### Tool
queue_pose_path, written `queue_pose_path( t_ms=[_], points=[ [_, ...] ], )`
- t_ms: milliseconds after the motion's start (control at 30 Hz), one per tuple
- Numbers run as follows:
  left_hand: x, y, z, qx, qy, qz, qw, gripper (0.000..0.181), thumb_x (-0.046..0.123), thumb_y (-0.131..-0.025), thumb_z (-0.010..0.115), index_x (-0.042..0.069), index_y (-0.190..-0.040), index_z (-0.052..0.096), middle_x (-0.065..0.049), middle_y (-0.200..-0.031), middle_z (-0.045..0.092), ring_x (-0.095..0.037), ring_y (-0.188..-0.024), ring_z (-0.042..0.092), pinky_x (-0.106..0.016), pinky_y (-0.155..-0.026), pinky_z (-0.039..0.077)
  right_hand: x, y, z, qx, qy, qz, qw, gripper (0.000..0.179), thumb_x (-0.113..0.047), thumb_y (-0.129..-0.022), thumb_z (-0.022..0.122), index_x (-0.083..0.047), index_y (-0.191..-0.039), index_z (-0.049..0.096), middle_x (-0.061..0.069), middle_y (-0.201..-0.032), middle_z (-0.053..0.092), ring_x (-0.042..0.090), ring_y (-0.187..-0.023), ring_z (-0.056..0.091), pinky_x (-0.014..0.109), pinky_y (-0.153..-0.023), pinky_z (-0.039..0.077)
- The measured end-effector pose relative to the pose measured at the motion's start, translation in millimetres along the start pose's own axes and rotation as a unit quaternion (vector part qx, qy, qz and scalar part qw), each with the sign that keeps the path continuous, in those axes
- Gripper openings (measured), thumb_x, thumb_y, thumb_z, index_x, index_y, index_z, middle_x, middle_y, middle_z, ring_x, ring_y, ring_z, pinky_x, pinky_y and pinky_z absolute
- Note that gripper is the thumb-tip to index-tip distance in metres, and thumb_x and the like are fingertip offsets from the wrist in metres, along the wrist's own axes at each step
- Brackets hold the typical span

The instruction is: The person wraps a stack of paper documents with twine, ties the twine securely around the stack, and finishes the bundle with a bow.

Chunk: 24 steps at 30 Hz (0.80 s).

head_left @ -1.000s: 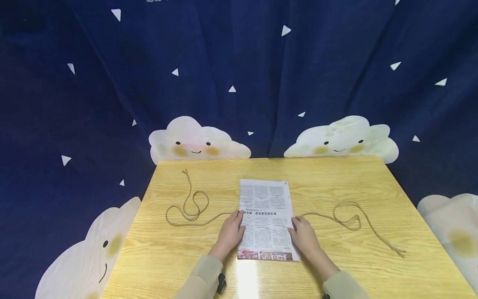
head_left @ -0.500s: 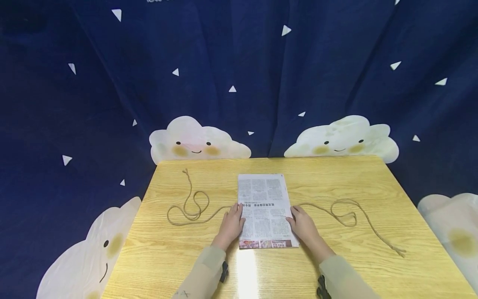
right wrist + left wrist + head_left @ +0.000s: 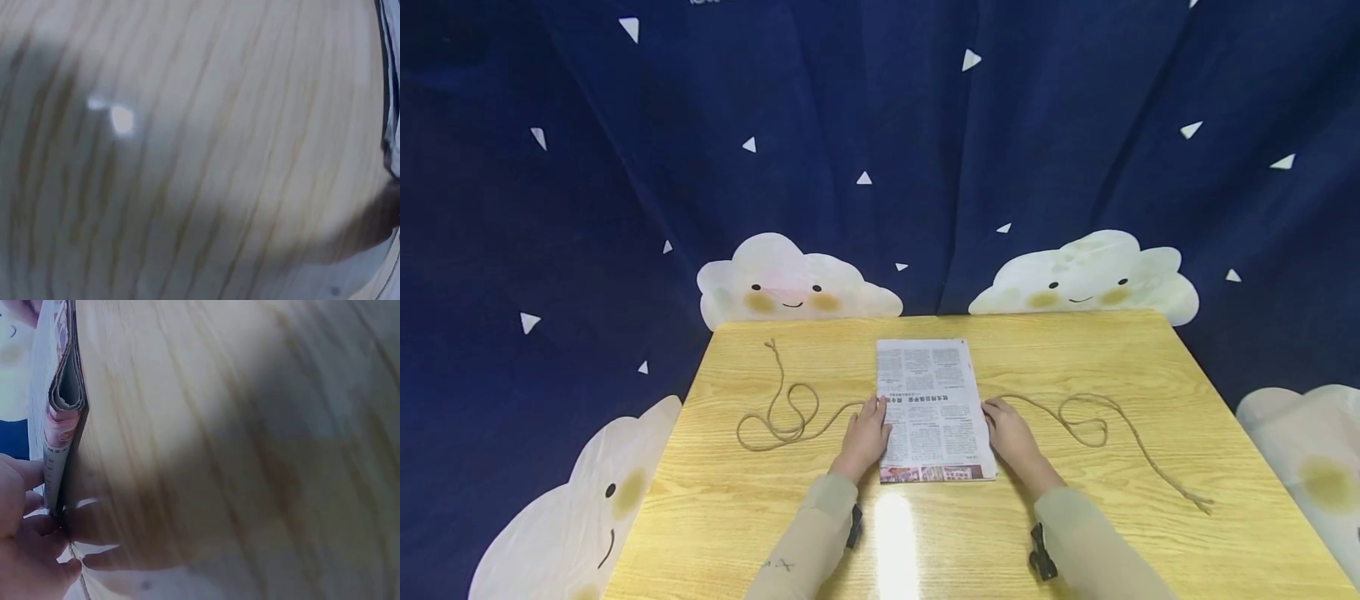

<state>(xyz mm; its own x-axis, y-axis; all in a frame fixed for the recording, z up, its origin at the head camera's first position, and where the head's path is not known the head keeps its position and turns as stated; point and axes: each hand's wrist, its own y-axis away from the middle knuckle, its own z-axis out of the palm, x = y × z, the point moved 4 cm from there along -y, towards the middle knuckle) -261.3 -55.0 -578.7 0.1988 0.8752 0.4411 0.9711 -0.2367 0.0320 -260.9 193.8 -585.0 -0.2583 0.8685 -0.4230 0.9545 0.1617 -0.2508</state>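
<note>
A folded newspaper (image 3: 928,433) lies flat on the wooden table in the head view, its print upside down to me. My left hand (image 3: 864,429) grips its left edge, thumb over the top sheet. In the left wrist view, the left fingers (image 3: 34,528) sit around the folded edge of the paper. Along the opposite edge, my right hand (image 3: 1013,435) holds the paper's side; its fingertips are partly hidden. A thin twine (image 3: 775,437) emerges on both sides of the newspaper near the hands; its middle is covered by the paper.
The twine's right stretch (image 3: 1138,446) loops and ends in a frayed tip. The wooden table (image 3: 760,508) has its far edge against a dark blue curtain (image 3: 880,108) printed with clouds and white triangles. Light glares on the tabletop in front of the newspaper.
Both hands and the newspaper have slid away from me, toward the table's far edge. The twine near the paper has shifted along with it. The right thumb has moved back to the paper's edge.
</note>
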Motion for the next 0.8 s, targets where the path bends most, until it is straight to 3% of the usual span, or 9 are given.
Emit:
queue_pose_path(
  t_ms=[267, 400, 600, 800],
  points=[
    [-5.0, -1.0, 0.9, -0.019, 0.004, -0.023, 0.9996, 0.053, 0.023, -0.094, 0.048, 0.003, -0.141, 0.032, -0.016, -0.147, 0.025, -0.028, -0.136, 0.021, -0.049, -0.109, 0.018, 3.6, -13.8, 1.0, 0.031, 0.009, -0.017, 0.9993, 0.006, 0.0, -0.082, 0.063, 0.004, -0.086, 0.063, 0.014, -0.089, 0.058, 0.031, -0.085, 0.057, 0.041, -0.076, 0.051],
    [-5.8, -1.3, 0.3, -0.018, 0.014, -0.021, 0.9995, 0.052, 0.023, -0.094, 0.048, 0.003, -0.14, 0.033, -0.017, -0.147, 0.024, -0.028, -0.136, 0.021, -0.049, -0.109, 0.018, 3.2, -21.2, -0.8, 0.037, 0.022, -0.022, 0.9988, 0.004, 0.0, -0.083, 0.062, 0.004, -0.081, 0.06, 0.012, -0.081, 0.054, 0.028, -0.076, 0.054, 0.039, -0.068, 0.051],
    [-6.4, -1.5, -0.2, -0.016, 0.015, -0.016, 0.9996, 0.052, 0.023, -0.094, 0.049, 0.004, -0.14, 0.034, -0.017, -0.147, 0.026, -0.029, -0.136, 0.023, -0.05, -0.109, 0.018, 5.6, -30.2, -0.5, 0.0, 0.043, 0.003, 0.9991, 0.005, 0.001, -0.085, 0.058, 0.002, -0.081, 0.057, 0.009, -0.078, 0.049, 0.025, -0.074, 0.05, 0.034, -0.064, 0.048],
    [-6.3, 0.1, -0.5, -0.012, 0.008, -0.012, 0.9998, 0.051, 0.024, -0.094, 0.05, 0.005, -0.139, 0.036, -0.015, -0.146, 0.029, -0.028, -0.135, 0.025, -0.051, -0.108, 0.018, 6.6, -34.4, -1.0, 0.002, 0.041, 0.037, 0.9985, 0.008, 0.003, -0.085, 0.056, 0.001, -0.077, 0.055, 0.01, -0.077, 0.048, 0.027, -0.075, 0.049, 0.037, -0.064, 0.048]
  ],
)
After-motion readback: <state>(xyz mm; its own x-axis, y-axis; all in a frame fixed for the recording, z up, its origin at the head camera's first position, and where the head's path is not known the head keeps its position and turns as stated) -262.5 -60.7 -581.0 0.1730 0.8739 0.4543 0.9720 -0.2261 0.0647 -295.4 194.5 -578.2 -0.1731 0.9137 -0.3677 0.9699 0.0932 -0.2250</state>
